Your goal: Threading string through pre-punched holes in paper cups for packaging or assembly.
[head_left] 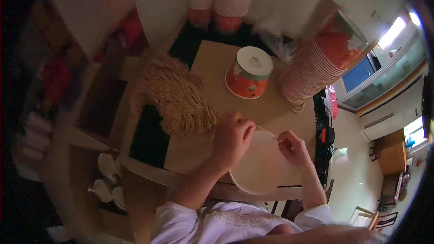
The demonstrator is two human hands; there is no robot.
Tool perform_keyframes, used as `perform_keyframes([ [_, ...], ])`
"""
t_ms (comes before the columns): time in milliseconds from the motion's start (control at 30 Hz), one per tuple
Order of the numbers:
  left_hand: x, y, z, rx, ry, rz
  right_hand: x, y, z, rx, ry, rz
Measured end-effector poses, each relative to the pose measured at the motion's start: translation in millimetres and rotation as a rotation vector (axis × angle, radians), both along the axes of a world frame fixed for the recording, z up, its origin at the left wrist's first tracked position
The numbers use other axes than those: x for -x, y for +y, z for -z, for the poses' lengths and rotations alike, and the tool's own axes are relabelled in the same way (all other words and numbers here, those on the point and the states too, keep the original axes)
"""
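In front of me a white-lined paper bucket [257, 171] is tipped with its round mouth toward me. A thin tan cord [266, 131] runs along its far rim between my two hands. My left hand [233, 138] is closed, thumb against fingers, on the cord's left end. My right hand [294, 148] pinches the cord's other end at the rim's right side; its fingertips are partly hidden. To the left of my left hand lies a big heap of tan cords [181, 99]. Beyond my hands an orange paper bucket [246, 82] stands upside down, its pale base up.
A tall leaning stack of nested orange buckets [312, 65] fills the table's right side. More stacks [228, 18] stand at the back, near a crumpled clear plastic bag [275, 36]. Brown cardboard [212, 63] covers the table. A black device with cables [327, 135] sits at the right edge.
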State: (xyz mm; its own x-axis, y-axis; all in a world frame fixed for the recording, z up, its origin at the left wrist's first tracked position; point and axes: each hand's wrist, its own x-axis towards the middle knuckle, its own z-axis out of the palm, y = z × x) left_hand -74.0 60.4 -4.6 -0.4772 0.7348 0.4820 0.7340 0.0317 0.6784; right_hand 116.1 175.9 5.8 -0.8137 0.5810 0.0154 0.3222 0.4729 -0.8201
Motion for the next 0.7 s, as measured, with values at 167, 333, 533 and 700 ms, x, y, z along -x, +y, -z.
perform_keyframes([
  [167, -41, -26, -13, -0.012, 0.033, 0.159, -23, -45, 13, -0.132, 0.030, 0.329],
  [333, -65, -38, -19, -0.067, -0.137, 0.226, -43, -87, 14, -0.125, 0.112, 0.561],
  [533, -88, -47, -14, -0.265, -0.246, 0.347, -65, -101, -3, -0.167, 0.331, 0.564],
  [700, -107, -65, -9, -0.164, -0.085, 0.468, -56, -67, -14, -0.017, 0.164, 0.185],
])
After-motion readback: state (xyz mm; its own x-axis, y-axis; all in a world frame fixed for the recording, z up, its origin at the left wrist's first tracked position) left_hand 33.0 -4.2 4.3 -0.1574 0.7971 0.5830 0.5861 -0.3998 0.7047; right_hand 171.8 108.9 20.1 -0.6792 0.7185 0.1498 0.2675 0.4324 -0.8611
